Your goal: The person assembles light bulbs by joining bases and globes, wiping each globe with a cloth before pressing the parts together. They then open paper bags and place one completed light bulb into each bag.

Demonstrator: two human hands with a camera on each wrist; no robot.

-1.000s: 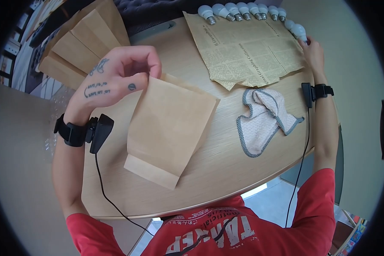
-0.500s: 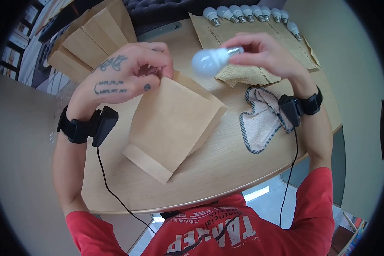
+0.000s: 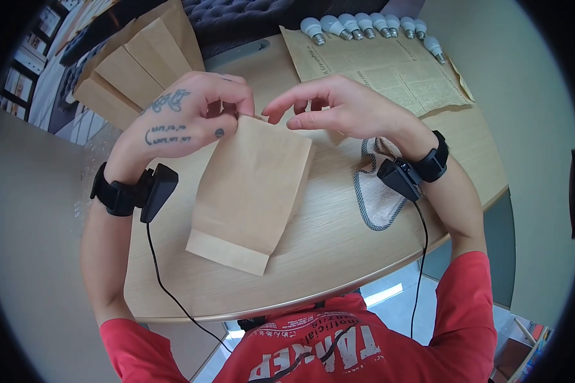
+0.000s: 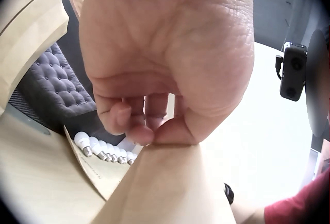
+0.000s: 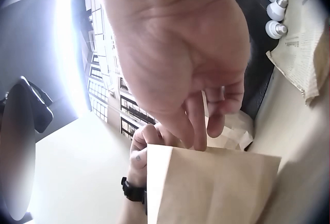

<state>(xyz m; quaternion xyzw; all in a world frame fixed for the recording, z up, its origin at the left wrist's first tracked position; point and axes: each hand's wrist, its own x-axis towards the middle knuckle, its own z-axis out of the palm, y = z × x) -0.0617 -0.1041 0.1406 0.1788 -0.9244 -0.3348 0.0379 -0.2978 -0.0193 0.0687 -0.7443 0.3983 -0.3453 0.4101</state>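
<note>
A brown paper bag (image 3: pixel 252 191) stands tilted on the table in the head view, its mouth toward the far side. My left hand (image 3: pixel 195 115) pinches the bag's upper left rim between thumb and fingers; the left wrist view shows the pinch from the palm side. My right hand (image 3: pixel 351 108) hovers at the bag's mouth with thumb and fingers parted. No bulb shows between them. In the right wrist view its fingertips (image 5: pixel 200 142) are right at the rim of the bag. The bag's inside is hidden.
Several white light bulbs (image 3: pixel 365 25) lie in a row along the far edge of a newsprint-patterned paper sheet (image 3: pixel 390 70). A pale cloth (image 3: pixel 380 198) with a checked border lies partly under the right wrist. Larger brown paper bags (image 3: pixel 147 57) stand at the back left.
My right hand took a bulb from the row's right end and brought it left to the bag's mouth; the bulb is now out of sight. My left hand keeps its pinch on the rim.
</note>
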